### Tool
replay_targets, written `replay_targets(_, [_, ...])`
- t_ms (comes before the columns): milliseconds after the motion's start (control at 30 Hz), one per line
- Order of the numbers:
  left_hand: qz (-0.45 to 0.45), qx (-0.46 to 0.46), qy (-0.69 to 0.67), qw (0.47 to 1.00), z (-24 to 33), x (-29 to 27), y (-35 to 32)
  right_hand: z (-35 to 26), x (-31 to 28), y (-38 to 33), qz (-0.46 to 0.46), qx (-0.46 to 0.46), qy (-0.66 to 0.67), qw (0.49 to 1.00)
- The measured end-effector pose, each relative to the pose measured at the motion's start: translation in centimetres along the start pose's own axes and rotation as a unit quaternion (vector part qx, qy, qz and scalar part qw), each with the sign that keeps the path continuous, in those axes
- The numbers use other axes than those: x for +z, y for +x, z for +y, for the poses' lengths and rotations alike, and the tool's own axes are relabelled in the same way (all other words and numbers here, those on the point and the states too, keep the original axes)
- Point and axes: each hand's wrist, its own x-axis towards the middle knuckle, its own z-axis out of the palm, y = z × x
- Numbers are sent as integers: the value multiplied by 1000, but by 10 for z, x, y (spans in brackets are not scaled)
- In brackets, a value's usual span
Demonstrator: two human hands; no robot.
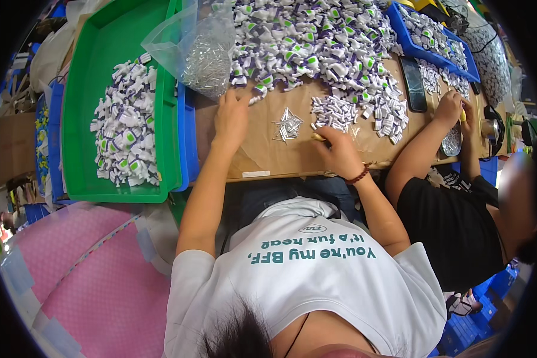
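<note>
Loose part: a white-and-purple figure part (258, 93) sits at the lower edge of the big pile, upper middle of the frame.
Left hand (231, 119): fingertips just beside that part; we can't tell if they're pinching anything.
Right hand (342, 154): centre of the frame, well apart from the left, fingers curled around a pale yellow handle (320, 138). The rest is hidden, so no clue about its working end.
Pins: a small heap of silver pins (288, 125) between the hands, plus loads more in a clear bag (215, 59) above the left one.
White bits: little white pieces (333, 113) just above the right hand.
Big pile: white, purple and green parts (304, 45) across the top middle.
Green tray (116, 196): left side, more of those parts inside.
Neighbour: a co-worker's hand (449, 108) at upper right, near a dark phone (414, 83).
What could bite us: we reckon a sleeve or wrist brushing the loose pins could scatter them, a nudged bag might spill, and the heaped parts could slide into the pins.
Writing: green lettering and an oval emblem on the white shirt (310, 268), upside down to us; pale print on the black shirt (447, 232) is too small to read. A white strip (256, 173) marks the table edge, also unreadable.
</note>
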Motion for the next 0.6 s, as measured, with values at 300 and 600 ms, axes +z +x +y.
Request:
replay_targets(300, [-36,-229,-414,880,-14,-11,-36,-16,35,12,-26,-114,-162,980])
replay_targets(600, [-53,-285,-814,503,9,-46,-69,-28,76,32,-22,-172,-286,942])
